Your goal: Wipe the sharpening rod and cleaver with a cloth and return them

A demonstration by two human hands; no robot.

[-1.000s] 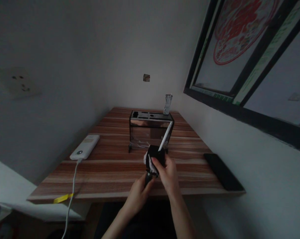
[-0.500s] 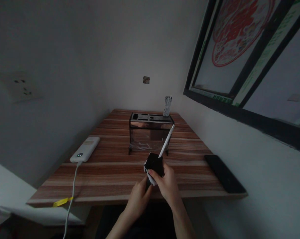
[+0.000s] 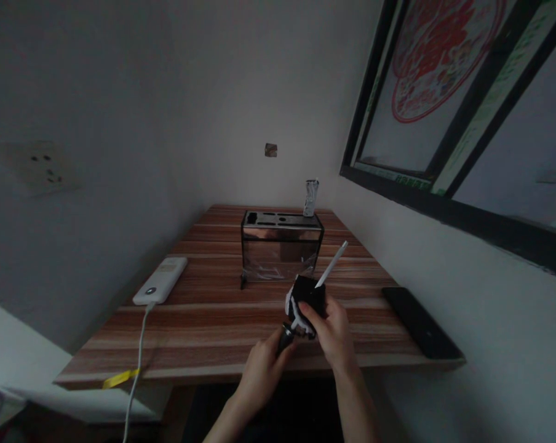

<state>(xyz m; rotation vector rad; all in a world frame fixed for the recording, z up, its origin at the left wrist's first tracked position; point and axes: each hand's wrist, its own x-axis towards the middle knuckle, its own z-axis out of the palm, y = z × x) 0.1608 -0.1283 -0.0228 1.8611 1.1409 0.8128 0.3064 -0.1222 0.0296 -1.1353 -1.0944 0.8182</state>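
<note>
Pinched the black cloth (image 3: 309,291) around the white rod (image 3: 332,264) with closed right hand (image 3: 336,327), gripped the dark handle (image 3: 285,339) in closed left hand (image 3: 263,369), shifted everything rightward since earlier, above the bench (image 3: 204,332) near its front edge, striped wood stretching rightward to the phone (image 3: 419,321).

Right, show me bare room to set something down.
Bare striped wooden tabletop lies between the white plastic power bank and left hand, and between right hand and flat black slab. Crowded: around the held black-and-white bundle, before the black-framed metallic rack.
</note>
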